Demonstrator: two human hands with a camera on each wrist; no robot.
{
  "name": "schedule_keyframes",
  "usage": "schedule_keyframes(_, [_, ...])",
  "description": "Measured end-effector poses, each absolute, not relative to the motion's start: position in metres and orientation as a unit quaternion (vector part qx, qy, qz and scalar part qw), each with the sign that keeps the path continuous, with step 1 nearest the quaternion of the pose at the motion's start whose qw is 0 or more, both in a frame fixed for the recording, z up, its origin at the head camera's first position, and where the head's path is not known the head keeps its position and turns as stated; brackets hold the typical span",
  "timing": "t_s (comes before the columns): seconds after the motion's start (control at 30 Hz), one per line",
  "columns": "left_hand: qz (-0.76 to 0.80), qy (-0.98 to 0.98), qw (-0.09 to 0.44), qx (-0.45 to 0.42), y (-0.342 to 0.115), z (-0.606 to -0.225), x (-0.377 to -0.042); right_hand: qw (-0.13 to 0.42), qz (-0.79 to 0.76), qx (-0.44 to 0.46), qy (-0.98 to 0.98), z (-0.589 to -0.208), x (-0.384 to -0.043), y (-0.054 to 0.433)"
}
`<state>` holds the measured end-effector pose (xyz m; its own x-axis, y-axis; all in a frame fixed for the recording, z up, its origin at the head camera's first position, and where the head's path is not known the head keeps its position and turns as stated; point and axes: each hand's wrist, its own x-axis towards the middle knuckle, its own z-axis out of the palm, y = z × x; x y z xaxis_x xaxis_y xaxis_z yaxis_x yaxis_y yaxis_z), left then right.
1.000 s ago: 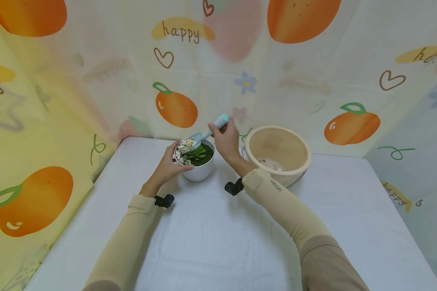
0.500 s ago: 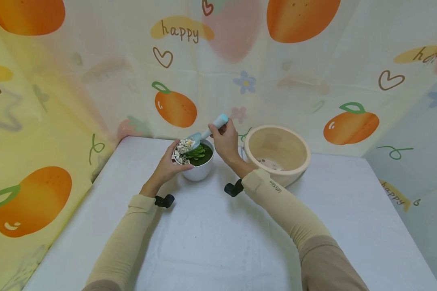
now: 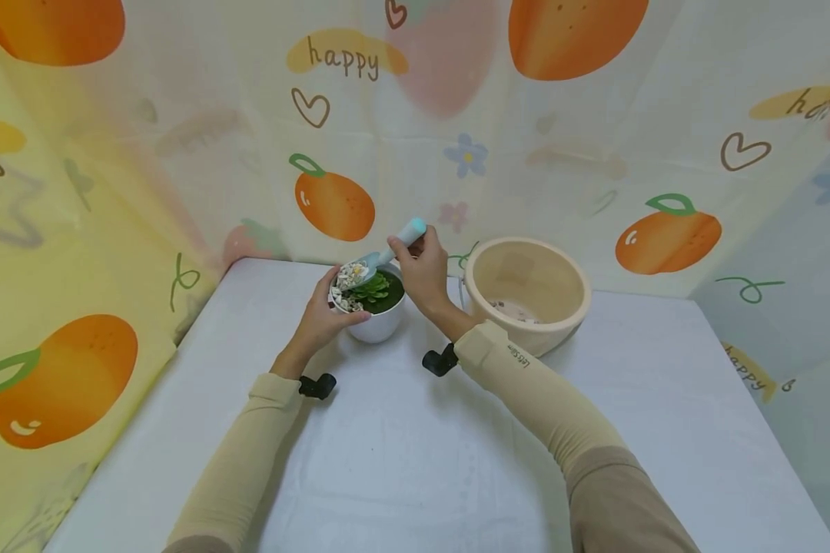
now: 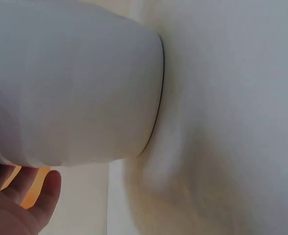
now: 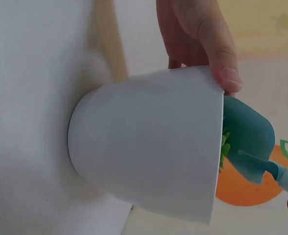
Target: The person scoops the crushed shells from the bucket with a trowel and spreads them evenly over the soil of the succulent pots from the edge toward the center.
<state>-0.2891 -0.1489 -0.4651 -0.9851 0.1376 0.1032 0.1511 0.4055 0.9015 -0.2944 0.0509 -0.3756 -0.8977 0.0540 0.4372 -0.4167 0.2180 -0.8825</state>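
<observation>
A white flowerpot with a green succulent stands on the table. My left hand grips it at the left, thumb along the near rim. In the right wrist view, that thumb bends over the edge of the pot. My right hand holds a small light-blue garden trowel by its handle, tilted down to the left. Its blade carries whitish pebbles over the pot's left side, beside the plant. Through the right wrist camera, the back of the blade shows just past the rim.
A large beige pot, with a few small bits at its bottom, stands to the right, behind my right forearm. A white cloth covers the table. Behind hangs a curtain printed with oranges.
My right hand and the trowel have shifted slightly left and down, and the blade lies further over the left of the pot. My left hand keeps its hold on the pot.
</observation>
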Motion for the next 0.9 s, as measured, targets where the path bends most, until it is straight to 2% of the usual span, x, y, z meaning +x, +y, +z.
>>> schedule_keyframes(0.53, [-0.515, -0.854, 0.042, -0.062, -0.142, -0.464, -0.282, 0.240, 0.584, 0.141, -0.763, -0.373, -0.293, 0.046])
schedule_keyframes(0.9, [-0.513, -0.851, -0.016, -0.114, -0.159, -0.459, -0.292, 0.213, 0.585, 0.157, -0.767, -0.373, -0.293, 0.046])
